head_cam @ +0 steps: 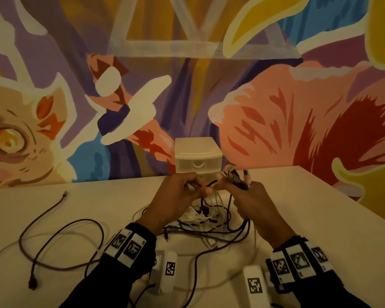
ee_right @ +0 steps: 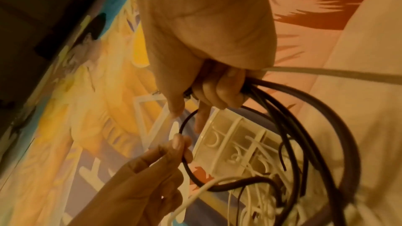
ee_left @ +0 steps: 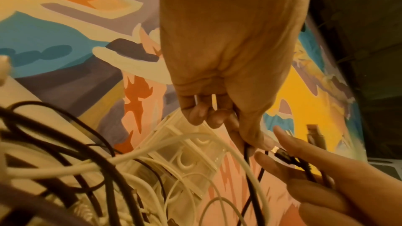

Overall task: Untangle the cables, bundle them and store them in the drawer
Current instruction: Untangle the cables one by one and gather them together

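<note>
Both my hands are raised over the tangle [head_cam: 200,218] on the table [head_cam: 298,207], near the drawer unit [head_cam: 197,157]. My left hand [head_cam: 178,196] pinches one dark cable [ee_right: 185,145]. My right hand [head_cam: 253,203] grips several dark cables [ee_right: 282,109], plugs [head_cam: 236,176] upward.

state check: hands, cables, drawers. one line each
left hand: pinching a thin dark cable
right hand: gripping a bunch of dark cables, connector ends sticking up
cable pile: still tangled, white and dark, on the table
drawer unit: visible drawers closed
purple cable: loose on the table, separate
</note>
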`<state>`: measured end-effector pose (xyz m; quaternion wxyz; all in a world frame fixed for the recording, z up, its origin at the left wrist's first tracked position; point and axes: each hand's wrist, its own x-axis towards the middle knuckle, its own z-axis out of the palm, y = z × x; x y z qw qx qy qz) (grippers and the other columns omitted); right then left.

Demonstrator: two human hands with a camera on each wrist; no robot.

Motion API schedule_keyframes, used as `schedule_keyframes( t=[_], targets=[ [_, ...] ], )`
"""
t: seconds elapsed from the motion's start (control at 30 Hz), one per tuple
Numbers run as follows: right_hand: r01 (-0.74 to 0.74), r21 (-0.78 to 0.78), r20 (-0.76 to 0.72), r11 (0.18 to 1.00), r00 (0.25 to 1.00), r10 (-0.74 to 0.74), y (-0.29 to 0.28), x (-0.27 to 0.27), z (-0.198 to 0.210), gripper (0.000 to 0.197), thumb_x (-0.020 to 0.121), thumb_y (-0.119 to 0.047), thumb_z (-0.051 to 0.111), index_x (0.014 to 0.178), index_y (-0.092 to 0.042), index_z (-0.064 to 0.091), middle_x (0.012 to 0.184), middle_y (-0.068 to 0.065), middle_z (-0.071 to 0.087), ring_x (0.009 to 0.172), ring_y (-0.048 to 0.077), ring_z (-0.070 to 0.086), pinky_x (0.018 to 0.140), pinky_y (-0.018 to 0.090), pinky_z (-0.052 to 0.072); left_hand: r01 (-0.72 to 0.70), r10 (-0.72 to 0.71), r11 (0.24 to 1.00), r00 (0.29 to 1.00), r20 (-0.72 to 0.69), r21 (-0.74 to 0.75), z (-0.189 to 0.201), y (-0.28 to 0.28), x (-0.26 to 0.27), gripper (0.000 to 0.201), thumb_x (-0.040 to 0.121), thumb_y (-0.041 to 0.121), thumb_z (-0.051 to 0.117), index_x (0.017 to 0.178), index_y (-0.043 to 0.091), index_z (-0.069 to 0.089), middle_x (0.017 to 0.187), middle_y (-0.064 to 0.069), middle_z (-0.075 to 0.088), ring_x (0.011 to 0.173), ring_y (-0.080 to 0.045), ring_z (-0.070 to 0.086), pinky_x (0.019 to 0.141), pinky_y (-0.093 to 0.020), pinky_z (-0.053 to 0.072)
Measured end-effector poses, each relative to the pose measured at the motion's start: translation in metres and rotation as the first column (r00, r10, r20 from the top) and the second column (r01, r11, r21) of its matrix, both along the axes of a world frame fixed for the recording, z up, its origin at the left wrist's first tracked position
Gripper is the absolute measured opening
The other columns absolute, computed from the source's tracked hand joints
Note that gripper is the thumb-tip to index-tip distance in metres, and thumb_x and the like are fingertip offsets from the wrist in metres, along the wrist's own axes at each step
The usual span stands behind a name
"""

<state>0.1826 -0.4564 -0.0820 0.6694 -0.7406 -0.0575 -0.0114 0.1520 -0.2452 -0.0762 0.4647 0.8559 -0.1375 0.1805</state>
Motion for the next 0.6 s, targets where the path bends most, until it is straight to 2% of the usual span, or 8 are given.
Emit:
schedule_keyframes(
  t=[0.1, 0.17, 0.27, 0.33, 0.4, 0.47, 0.53, 0.6],
  targets=[
    [0.004, 0.105, 0.041, 0.994, 0.999, -0.009, 0.000, 0.000, 0.000, 0.024, 0.089, -0.042, 0.086, 0.095, -0.019, 0.082, 0.045, -0.017, 0.045, 0.039, 0.000, 0.042, 0.052, 0.021, 0.032, 0.053, -0.050, 0.997, 0.997, -0.058, 0.055, -0.001, -0.008, -0.001, 0.012, 0.094, 0.034, 0.081, 0.095, 0.023, 0.081, 0.090, 0.009, 0.079, 0.077, 0.002, 0.066, 0.071, -0.010, 0.047],
    [0.033, 0.200, 0.074, 0.979, 0.996, -0.049, 0.000, 0.002, 0.003, 0.019, 0.090, -0.034, 0.087, 0.090, -0.019, 0.077, 0.047, -0.017, 0.044, 0.041, 0.002, 0.040, 0.053, 0.025, 0.031, 0.089, -0.072, 0.988, 0.989, -0.127, 0.128, -0.005, -0.008, -0.001, 0.013, 0.097, 0.039, 0.078, 0.097, 0.026, 0.078, 0.092, 0.010, 0.078, 0.076, -0.002, 0.066, 0.072, -0.016, 0.050],
    [0.116, 0.470, 0.093, 0.875, 0.979, -0.179, -0.011, 0.014, 0.005, 0.034, 0.088, -0.036, 0.089, 0.101, -0.011, 0.071, 0.064, 0.003, 0.033, 0.048, 0.012, 0.026, 0.049, 0.033, 0.024, 0.145, -0.112, 0.981, 0.967, -0.228, 0.131, -0.015, -0.005, -0.002, 0.007, 0.096, 0.035, 0.078, 0.099, 0.031, 0.073, 0.091, 0.008, 0.074, 0.080, -0.023, 0.071, 0.078, -0.039, 0.059],
    [0.119, 0.524, 0.115, 0.843, 0.971, -0.208, -0.019, 0.015, 0.007, 0.038, 0.089, -0.036, 0.088, 0.109, -0.009, 0.070, 0.081, 0.013, 0.038, 0.049, 0.012, 0.023, 0.046, 0.031, 0.024, 0.124, -0.099, 0.987, 0.970, -0.220, 0.101, -0.015, -0.002, -0.001, 0.010, 0.095, 0.030, 0.077, 0.102, 0.035, 0.072, 0.089, 0.007, 0.073, 0.075, -0.021, 0.070, 0.076, -0.040, 0.059],
    [0.117, 0.517, 0.121, 0.848, 0.971, -0.208, -0.023, 0.014, 0.008, 0.039, 0.090, -0.038, 0.087, 0.108, -0.006, 0.074, 0.086, 0.013, 0.041, 0.049, 0.012, 0.022, 0.047, 0.030, 0.022, 0.086, -0.063, 0.992, 0.974, -0.217, 0.098, -0.013, -0.001, 0.001, 0.011, 0.095, 0.032, 0.077, 0.103, 0.037, 0.072, 0.094, 0.008, 0.074, 0.071, -0.016, 0.067, 0.074, -0.037, 0.058],
    [0.108, 0.475, 0.103, 0.873, 0.979, -0.178, -0.023, 0.015, 0.005, 0.048, 0.089, -0.043, 0.086, 0.104, 0.000, 0.073, 0.068, 0.009, 0.034, 0.048, 0.013, 0.022, 0.048, 0.032, 0.022, 0.072, -0.061, 0.997, 0.970, -0.234, 0.042, -0.012, -0.001, 0.002, 0.009, 0.095, 0.029, 0.078, 0.102, 0.033, 0.073, 0.100, 0.006, 0.076, 0.075, -0.021, 0.072, 0.075, -0.040, 0.061],
    [0.084, 0.307, 0.084, 0.948, 0.990, -0.115, -0.019, 0.015, 0.002, 0.062, 0.085, -0.055, 0.087, 0.100, 0.003, 0.072, 0.057, -0.004, 0.030, 0.047, 0.013, 0.025, 0.050, 0.032, 0.025, 0.041, -0.056, 0.997, 0.967, -0.248, -0.063, -0.010, -0.001, 0.002, 0.009, 0.095, 0.024, 0.080, 0.103, 0.024, 0.074, 0.101, -0.001, 0.078, 0.082, -0.030, 0.076, 0.072, -0.047, 0.064],
    [0.035, 0.083, 0.070, 0.996, 0.997, -0.041, -0.014, 0.013, -0.004, 0.062, 0.082, -0.058, 0.087, 0.094, 0.000, 0.074, 0.053, -0.007, 0.034, 0.047, 0.012, 0.031, 0.051, 0.032, 0.028, -0.001, -0.038, 0.985, 0.974, -0.225, -0.170, -0.006, 0.000, 0.000, 0.013, 0.096, 0.021, 0.080, 0.106, 0.016, 0.073, 0.099, -0.008, 0.079, 0.077, -0.027, 0.075, 0.059, -0.040, 0.061]
  ],
)
